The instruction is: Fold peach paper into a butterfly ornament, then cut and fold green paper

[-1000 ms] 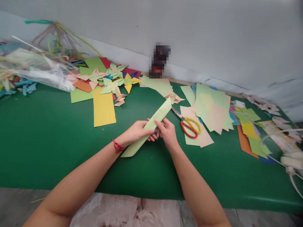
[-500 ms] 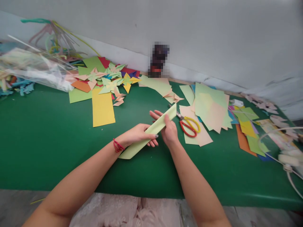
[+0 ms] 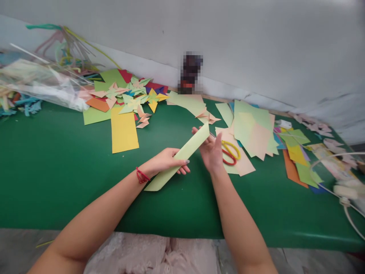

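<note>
A long strip of pale green folded paper (image 3: 186, 152) slants above the green table. My left hand (image 3: 170, 161) grips it around the middle, thumb on top and fingers underneath. At the strip's upper right end is my right hand (image 3: 211, 150), open with its thumb raised and fingers spread, some of them behind the paper; whether they touch it I cannot tell. Just beyond that hand, scissors with one red and one yellow handle (image 3: 231, 152) lie on pale paper sheets, their blades mostly hidden by the hand.
Folded paper shapes (image 3: 132, 95) pile up at the back left beside a yellow sheet (image 3: 124, 129). A clear plastic bag (image 3: 51, 87) sits farther left. Pale sheets (image 3: 253, 125) lie right of centre, coloured papers (image 3: 299, 152) and a white cable (image 3: 346, 203) at the far right.
My right thumb has come off the paper, and the hand has shifted right and opened. The strip now looks flatter. My left hand keeps its hold.
</note>
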The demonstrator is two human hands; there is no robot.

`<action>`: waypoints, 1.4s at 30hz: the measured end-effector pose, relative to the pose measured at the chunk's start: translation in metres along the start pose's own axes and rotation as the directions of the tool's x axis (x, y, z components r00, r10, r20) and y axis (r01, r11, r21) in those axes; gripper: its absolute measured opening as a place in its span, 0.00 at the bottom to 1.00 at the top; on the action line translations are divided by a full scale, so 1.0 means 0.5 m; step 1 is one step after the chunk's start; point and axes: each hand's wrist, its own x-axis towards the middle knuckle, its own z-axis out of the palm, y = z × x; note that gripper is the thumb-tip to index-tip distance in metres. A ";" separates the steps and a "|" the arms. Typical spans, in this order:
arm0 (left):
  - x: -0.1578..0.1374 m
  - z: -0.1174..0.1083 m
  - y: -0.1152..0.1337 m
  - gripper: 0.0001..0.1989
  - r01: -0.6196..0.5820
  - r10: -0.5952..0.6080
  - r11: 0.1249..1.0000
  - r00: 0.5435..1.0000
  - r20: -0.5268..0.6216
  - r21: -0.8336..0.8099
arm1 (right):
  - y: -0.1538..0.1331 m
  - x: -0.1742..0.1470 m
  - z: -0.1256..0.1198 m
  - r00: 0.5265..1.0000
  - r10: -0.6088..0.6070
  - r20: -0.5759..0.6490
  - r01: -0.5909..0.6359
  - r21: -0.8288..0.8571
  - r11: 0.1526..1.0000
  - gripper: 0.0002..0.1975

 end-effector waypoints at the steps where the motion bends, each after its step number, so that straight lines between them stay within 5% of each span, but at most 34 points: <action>1: 0.000 0.000 0.001 0.14 -0.009 0.009 1.000 1.000 -0.011 -0.002 | 0.006 -0.008 0.016 0.997 0.038 0.071 -0.038 0.002 0.999 0.29; 8: 0.012 0.004 -0.008 0.09 -0.067 0.068 0.994 0.997 -0.019 0.088 | 0.032 -0.046 0.078 0.945 0.223 0.239 -0.184 -0.172 0.968 0.18; 18: 0.005 0.000 0.004 0.14 -0.022 0.017 0.989 0.999 0.033 0.144 | 0.040 -0.044 0.075 0.943 0.248 0.223 -0.244 -0.043 0.969 0.19; 24: -0.003 -0.001 0.004 0.13 0.035 -0.041 0.996 0.997 0.070 0.086 | 0.020 -0.018 0.032 0.995 0.076 0.060 -0.074 -0.031 0.997 0.18; 31: -0.004 -0.005 0.004 0.12 0.085 -0.097 0.992 0.988 0.123 0.095 | 0.002 0.009 -0.021 1.000 -0.025 0.001 0.025 -0.032 0.999 0.20; 34: -0.008 -0.010 0.005 0.12 0.103 -0.120 0.987 0.983 0.141 0.122 | -0.002 0.024 -0.061 0.989 -0.090 -0.113 0.088 -0.025 0.996 0.18; 38: -0.008 -0.013 0.005 0.13 0.067 -0.070 0.993 0.997 0.032 0.094 | -0.007 0.035 -0.088 0.985 -0.102 -0.140 0.108 0.032 0.994 0.17; 42: 0.001 -0.013 0.004 0.14 -0.003 0.008 0.999 0.993 -0.115 0.042 | 0.004 0.024 -0.046 0.997 0.046 -0.056 -0.044 0.043 0.998 0.22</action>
